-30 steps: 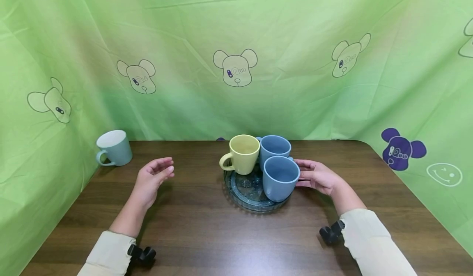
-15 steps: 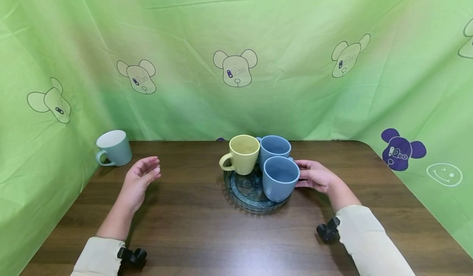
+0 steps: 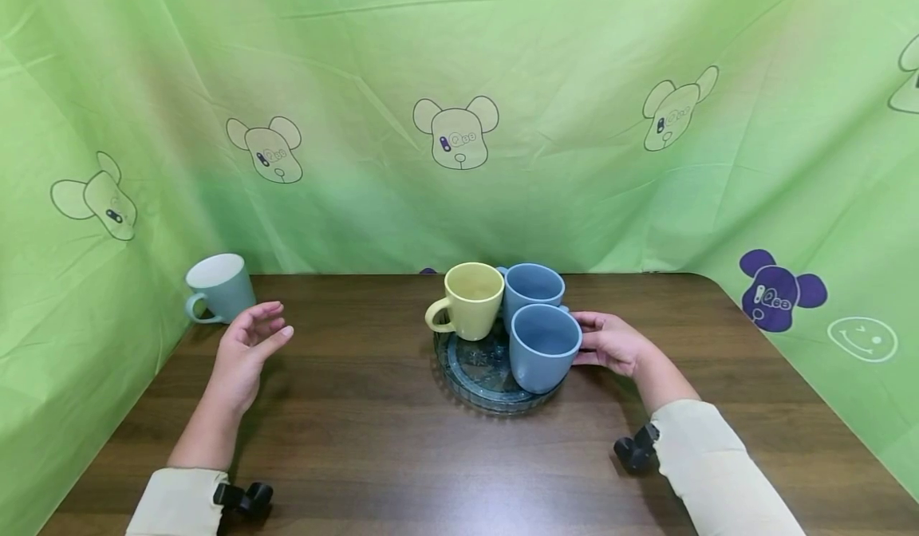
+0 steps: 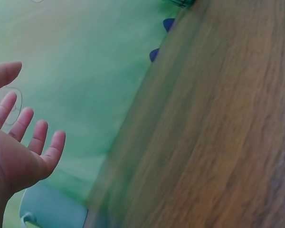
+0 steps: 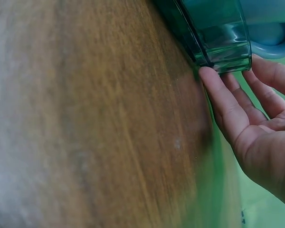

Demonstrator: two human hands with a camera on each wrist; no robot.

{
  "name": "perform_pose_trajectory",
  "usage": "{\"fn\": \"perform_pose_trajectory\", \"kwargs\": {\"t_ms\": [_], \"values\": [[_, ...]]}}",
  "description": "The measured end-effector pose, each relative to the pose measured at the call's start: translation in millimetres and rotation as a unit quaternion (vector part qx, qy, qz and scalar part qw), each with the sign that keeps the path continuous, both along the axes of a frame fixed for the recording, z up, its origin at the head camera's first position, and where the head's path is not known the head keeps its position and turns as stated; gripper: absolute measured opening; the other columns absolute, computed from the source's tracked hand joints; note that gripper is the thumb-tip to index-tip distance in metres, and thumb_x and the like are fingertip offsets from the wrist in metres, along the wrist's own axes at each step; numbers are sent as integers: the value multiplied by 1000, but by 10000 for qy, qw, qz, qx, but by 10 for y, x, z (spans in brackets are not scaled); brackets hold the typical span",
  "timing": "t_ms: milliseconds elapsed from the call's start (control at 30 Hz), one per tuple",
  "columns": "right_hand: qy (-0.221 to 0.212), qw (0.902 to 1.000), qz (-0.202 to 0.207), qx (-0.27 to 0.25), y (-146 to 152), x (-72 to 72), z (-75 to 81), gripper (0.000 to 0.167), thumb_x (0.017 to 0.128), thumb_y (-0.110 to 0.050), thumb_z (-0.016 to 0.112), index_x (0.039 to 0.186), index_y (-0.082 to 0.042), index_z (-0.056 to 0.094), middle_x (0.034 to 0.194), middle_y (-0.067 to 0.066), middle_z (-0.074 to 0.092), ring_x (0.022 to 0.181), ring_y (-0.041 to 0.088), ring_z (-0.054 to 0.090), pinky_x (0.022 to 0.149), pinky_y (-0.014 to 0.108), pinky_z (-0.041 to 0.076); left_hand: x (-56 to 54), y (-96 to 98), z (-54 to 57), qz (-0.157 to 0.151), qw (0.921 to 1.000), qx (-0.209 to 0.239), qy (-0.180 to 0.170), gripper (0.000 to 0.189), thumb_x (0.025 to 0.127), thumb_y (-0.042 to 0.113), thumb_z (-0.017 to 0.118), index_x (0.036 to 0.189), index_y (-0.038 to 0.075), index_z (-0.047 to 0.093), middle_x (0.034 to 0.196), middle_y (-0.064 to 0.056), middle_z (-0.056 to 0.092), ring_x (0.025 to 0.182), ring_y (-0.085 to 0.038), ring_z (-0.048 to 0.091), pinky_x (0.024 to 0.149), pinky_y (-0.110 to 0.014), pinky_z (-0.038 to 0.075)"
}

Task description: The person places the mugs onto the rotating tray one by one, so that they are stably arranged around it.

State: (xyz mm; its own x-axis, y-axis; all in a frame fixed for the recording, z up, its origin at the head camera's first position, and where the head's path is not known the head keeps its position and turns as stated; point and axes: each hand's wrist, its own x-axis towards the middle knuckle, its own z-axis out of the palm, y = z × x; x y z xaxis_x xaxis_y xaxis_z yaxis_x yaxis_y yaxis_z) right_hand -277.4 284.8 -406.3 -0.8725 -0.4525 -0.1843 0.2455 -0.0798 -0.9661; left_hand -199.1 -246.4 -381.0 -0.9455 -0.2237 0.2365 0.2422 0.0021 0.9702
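My left hand (image 3: 242, 354), its fingers loosely extended and holding nothing, is close to a light teal mug (image 3: 226, 297) with a white inside at the far left. In the left wrist view that mug (image 4: 54, 209) shows just below the hand. My right hand (image 3: 612, 346) is at the right side of a round clear glass tray (image 3: 474, 388). In the right wrist view its outstretched fingers touch the tray's rim (image 5: 230, 59). Standing upright on the tray are a yellow mug (image 3: 470, 317), a blue mug (image 3: 534, 368) in front and another blue mug (image 3: 534, 282) behind.
The brown wooden table (image 3: 373, 448) has its far edge against a green curtain (image 3: 345, 201) printed with bear heads. The curtain also hangs along the left and right sides. A small black device (image 3: 244, 500) sits at each wrist.
My left hand has moved left, toward the teal mug. The right hand stays at the tray with only a slight shift of the forearm. The mugs and tray have not moved.
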Motion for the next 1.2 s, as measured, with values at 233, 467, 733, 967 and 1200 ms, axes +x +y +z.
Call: {"fn": "perform_pose_trajectory", "kwargs": {"t_ms": [233,467,733,967,1200], "values": [[-96,9999,-27,-132,6,16,-14,37,92,11,53,122,-10,55,104,-1,67,93,17,67,82,39,59,35,-81,11,265,9996,-30,-74,36,87,-4,69,115,17,62,111,12,60,104,-8,53,83,-13,49],[-141,9996,-37,-237,-4,45,-9,35,92,11,52,112,-16,59,102,0,68,90,17,67,81,38,60,79,-160,29,501,9983,275,94,32,90,-7,63,113,16,63,112,8,59,105,-12,51,82,-13,50],[-214,9993,-114,-280,-18,86,2,34,94,10,51,106,-20,61,100,0,68,86,17,67,79,37,61,81,-259,67,1270,9905,281,-444,39,90,2,68,126,15,59,118,5,48,111,-11,46,83,-15,44],[-170,9995,-167,-217,-32,129,12,34,93,9,52,120,-11,55,102,-2,67,87,20,67,80,37,60,77,-368,61,1630,9839,164,-721,56,89,6,70,141,20,52,124,8,43,118,-11,41,88,-26,38],[-85,9996,-203,-150,-38,155,3,40,93,11,52,131,-2,47,102,-2,67,88,21,67,81,38,60,57,-480,69,1689,9823,126,-796,72,88,6,72,150,20,39,148,-5,35,131,-20,33,92,-24,39]]}}
